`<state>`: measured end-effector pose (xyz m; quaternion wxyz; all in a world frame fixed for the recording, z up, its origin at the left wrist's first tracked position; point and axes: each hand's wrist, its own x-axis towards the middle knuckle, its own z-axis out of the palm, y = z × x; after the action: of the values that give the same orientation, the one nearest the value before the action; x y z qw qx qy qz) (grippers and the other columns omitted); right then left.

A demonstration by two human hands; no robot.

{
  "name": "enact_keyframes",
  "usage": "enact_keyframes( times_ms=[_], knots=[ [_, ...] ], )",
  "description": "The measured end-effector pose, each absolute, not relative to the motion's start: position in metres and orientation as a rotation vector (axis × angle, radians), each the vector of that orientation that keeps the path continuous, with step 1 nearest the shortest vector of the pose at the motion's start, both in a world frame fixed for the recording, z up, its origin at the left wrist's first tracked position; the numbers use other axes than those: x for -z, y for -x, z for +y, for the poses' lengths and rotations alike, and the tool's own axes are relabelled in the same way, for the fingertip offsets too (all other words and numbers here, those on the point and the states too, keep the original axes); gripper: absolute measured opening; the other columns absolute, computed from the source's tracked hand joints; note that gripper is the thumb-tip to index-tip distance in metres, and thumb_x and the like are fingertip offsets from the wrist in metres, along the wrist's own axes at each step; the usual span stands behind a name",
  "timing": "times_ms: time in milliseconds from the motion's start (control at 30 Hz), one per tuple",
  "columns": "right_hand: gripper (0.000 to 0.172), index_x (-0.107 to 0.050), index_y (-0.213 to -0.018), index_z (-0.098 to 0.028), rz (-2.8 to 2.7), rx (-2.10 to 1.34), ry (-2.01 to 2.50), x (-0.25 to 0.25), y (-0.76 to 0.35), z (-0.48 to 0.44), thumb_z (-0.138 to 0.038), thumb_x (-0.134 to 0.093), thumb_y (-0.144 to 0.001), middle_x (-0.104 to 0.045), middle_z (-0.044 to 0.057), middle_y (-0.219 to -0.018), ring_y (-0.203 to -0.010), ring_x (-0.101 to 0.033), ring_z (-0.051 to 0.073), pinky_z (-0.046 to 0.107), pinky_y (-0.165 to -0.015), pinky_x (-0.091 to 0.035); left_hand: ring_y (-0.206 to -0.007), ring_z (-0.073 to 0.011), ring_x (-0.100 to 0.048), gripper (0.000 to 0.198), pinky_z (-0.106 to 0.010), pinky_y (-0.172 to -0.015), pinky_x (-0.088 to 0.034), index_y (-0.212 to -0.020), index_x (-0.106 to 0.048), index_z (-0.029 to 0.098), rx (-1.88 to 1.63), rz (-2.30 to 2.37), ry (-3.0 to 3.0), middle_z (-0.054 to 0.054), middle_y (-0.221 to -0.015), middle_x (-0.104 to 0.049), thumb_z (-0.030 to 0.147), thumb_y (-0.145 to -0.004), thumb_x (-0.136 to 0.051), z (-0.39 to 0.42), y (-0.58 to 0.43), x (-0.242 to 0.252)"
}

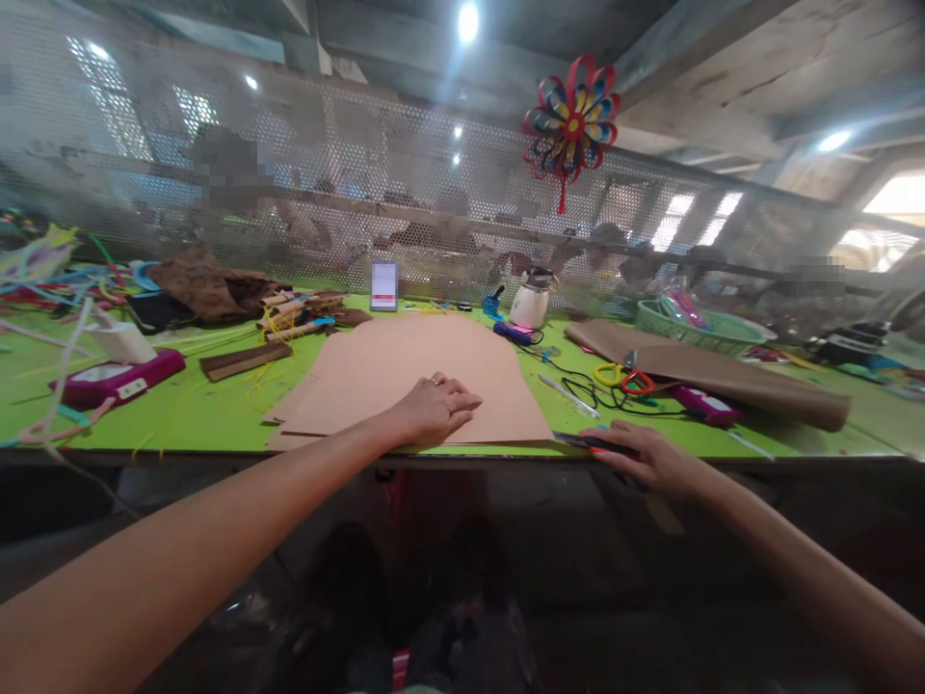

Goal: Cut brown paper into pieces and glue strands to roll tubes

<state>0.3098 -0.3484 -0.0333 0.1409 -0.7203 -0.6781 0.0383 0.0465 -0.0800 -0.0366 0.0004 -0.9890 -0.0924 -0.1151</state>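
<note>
A stack of pale tan sheets (405, 361) lies on the green table at its front edge, the layers slightly out of line at the left. My left hand (437, 410) rests palm down on the upper sheet, fingers stretched out, holding nothing. At the stack's front right corner, my right hand (643, 458) is closed around a slim black tool (603, 440) whose narrow tip points left at the sheets' corner. The fingers cover much of the tool, so I cannot tell its exact kind. A white pen-like stick (568, 395) and scissors with yellow and red handles (636, 383) lie behind this hand.
A rolled brown sheet (708, 376) and a green basket (700, 326) lie at the right. Behind the stack stand a phone (383, 286) and a white jug (530, 301). Purple power strips (119, 376), cables and brown scraps (246, 360) cover both sides. Mesh screen behind.
</note>
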Motion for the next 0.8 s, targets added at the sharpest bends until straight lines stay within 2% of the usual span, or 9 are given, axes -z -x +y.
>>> enact_keyframes(
  times_ms=[267,433,633,800],
  knots=[
    [0.045,-0.062,-0.123,-0.025,-1.967,-0.117,2.094,0.034,-0.312,-0.351,-0.051,-0.041,-0.092,-0.065,0.010,-0.101,-0.095,-0.060,0.025,0.039,-0.087,-0.046,-0.112,-0.0210,-0.047,0.040,-0.034,-0.093,-0.030,-0.130,-0.049,0.040,0.373,-0.237,3.076,-0.001,-0.129,-0.057,0.043,-0.094,-0.032,-0.080,-0.047,0.037],
    [0.047,-0.061,-0.125,-0.025,-2.012,-0.153,1.998,0.032,-0.311,-0.339,-0.052,-0.042,-0.091,-0.064,0.010,-0.100,-0.092,-0.061,0.023,0.036,-0.084,-0.047,-0.117,-0.0197,-0.045,0.042,-0.035,-0.097,-0.027,-0.134,-0.046,0.035,0.342,-0.171,3.049,-0.001,-0.138,-0.051,0.039,-0.096,-0.028,-0.080,-0.047,0.037],
    [0.045,-0.063,-0.122,-0.026,-1.948,-0.133,2.075,0.035,-0.313,-0.357,-0.051,-0.044,-0.091,-0.065,0.011,-0.112,-0.110,-0.057,0.030,0.044,-0.095,-0.043,-0.120,-0.0204,-0.044,0.044,-0.036,-0.098,-0.026,-0.134,-0.046,0.030,0.303,-0.144,3.039,0.000,-0.144,-0.044,0.037,-0.097,-0.025,-0.082,-0.048,0.035],
    [0.046,-0.061,-0.125,-0.026,-1.971,-0.102,2.071,0.031,-0.308,-0.353,-0.051,-0.042,-0.092,-0.065,0.011,-0.103,-0.101,-0.060,0.028,0.040,-0.088,-0.046,-0.122,-0.0224,-0.044,0.043,-0.039,-0.101,-0.026,-0.133,-0.048,0.031,0.298,-0.162,3.056,-0.001,-0.146,-0.042,0.038,-0.097,-0.026,-0.083,-0.047,0.034]
  ],
)
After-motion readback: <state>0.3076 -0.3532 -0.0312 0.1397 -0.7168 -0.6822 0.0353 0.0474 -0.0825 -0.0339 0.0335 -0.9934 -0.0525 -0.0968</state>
